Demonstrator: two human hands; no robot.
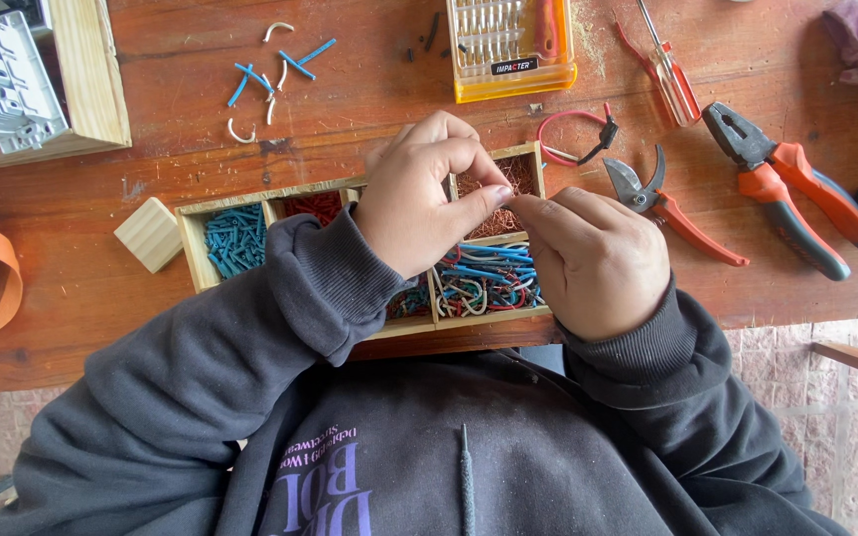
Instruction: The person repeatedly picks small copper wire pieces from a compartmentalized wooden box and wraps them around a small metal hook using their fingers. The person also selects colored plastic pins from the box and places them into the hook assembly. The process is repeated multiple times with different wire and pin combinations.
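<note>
Over the compartmented wooden tray [194, 233] on the worktop [369, 89], left hand [419, 194] and right hand [598, 260] pinch closed, fingertips meeting on something too small to identify, likely a wire scrap that could slip into the mixed wire pieces [484, 278] below.

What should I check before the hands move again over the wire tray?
1. Left hand and right hand meet fingertip to fingertip above the tray: ok.
2. What is pinched between the fingertips: cannot tell, too small to see.
3. Mixed wire bits sit inside their compartment: ok.
4. Blue bits kept in their own compartment: ok; a few loose blue pieces lie outside on the table.
5. Cutters and pliers lie beside the right hand, not under it: ok.
6. Compartments under the left hand: cannot tell, mostly hidden.
</note>
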